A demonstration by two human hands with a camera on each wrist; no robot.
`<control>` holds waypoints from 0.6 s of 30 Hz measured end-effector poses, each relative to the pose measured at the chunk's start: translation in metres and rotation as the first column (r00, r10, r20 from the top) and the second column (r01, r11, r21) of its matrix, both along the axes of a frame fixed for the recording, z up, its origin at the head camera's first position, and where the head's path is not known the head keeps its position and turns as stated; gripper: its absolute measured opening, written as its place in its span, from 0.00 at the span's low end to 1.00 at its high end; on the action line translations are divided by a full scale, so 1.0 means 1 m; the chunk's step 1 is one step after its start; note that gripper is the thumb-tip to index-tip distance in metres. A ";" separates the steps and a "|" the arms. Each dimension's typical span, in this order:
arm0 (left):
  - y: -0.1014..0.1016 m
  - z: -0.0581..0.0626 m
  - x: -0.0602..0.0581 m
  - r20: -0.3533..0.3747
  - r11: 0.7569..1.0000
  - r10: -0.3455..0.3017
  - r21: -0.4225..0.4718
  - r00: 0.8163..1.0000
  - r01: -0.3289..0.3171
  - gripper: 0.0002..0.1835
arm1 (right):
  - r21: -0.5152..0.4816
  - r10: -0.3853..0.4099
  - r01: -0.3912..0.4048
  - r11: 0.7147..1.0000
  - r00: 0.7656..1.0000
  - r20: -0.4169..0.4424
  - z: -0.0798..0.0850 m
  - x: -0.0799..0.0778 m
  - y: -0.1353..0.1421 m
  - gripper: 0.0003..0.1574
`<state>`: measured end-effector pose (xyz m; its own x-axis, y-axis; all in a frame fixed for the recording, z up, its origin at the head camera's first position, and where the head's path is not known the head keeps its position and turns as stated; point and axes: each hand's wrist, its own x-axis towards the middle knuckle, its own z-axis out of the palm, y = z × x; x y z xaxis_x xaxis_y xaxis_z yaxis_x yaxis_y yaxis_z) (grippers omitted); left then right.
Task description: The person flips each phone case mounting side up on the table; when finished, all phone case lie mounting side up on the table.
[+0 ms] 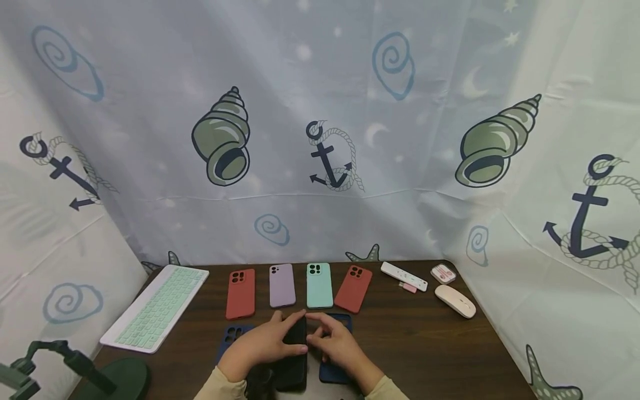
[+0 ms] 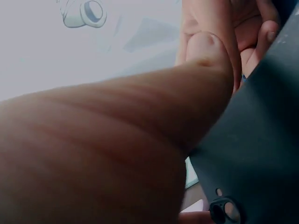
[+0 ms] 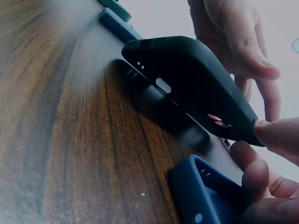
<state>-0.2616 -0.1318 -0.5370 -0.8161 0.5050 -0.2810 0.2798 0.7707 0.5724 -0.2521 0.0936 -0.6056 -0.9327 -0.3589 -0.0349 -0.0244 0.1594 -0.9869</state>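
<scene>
Black phone case [image 1: 292,369] is the thing in work, held tilted between both hands just above the front of the worktop [image 1: 425,355]. The left hand [image 1: 267,341] grips it, thumb across the near face and fingers reaching to the upper edge. The right hand [image 1: 340,344] pinches its upper corner with the fingertips, the other fingers curled in. Both wrists end in cream sleeves [image 1: 218,386]. A slot in one end of the case and its camera opening show in the right wrist view.

Beside and partly beneath the right hand lies a dark blue phone case [image 1: 334,374]; another blue case [image 1: 234,333] shows just beyond the left hand, partly covered by it.

Farther back, a row runs from left to right: a red case [image 1: 240,294], a lilac case [image 1: 282,286], a mint green case [image 1: 319,286] and a second red case [image 1: 353,289], set at a slant. Right of these are a long white stick [image 1: 404,276], a small pink piece [image 1: 408,287] near it, a small white and red box [image 1: 443,273] and a white mouse [image 1: 455,301]. A white keyboard with pale green keys [image 1: 157,308] lies slanted at the left edge, with a dark green lamp [image 1: 120,380] nearer the front. Behind everything hangs a pale curtain [image 1: 400,222] printed with shells and anchors
</scene>
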 end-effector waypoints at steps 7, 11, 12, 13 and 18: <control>0.006 -0.005 0.001 -0.071 1.000 0.009 -0.010 0.997 -0.010 0.55 | -0.005 0.021 -0.021 1.000 1.000 -0.011 -0.001 -0.001 -0.001 0.35; 0.007 -0.004 0.003 -0.091 1.000 0.022 0.006 0.996 -0.021 0.54 | 0.002 0.025 -0.025 1.000 0.999 -0.029 -0.003 -0.001 -0.001 0.36; 0.008 -0.003 0.003 -0.095 1.000 0.025 0.016 0.995 -0.024 0.53 | 0.004 0.028 -0.027 1.000 0.999 -0.035 -0.003 -0.001 -0.001 0.37; 0.008 -0.001 0.003 -0.102 0.999 0.028 0.025 0.994 -0.025 0.52 | 0.002 0.030 -0.030 1.000 0.999 -0.038 -0.003 -0.002 0.000 0.37; 0.007 0.005 0.004 -0.125 0.999 0.023 0.033 0.992 -0.019 0.47 | -0.003 0.040 -0.040 0.999 0.999 -0.023 -0.003 -0.002 0.001 0.40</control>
<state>-0.2576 -0.1247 -0.5323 -0.8543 0.4945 -0.1600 0.3349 0.7593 0.5580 -0.2544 0.0948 -0.6081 -0.9182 -0.3960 -0.0124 -0.0531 0.1541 -0.9866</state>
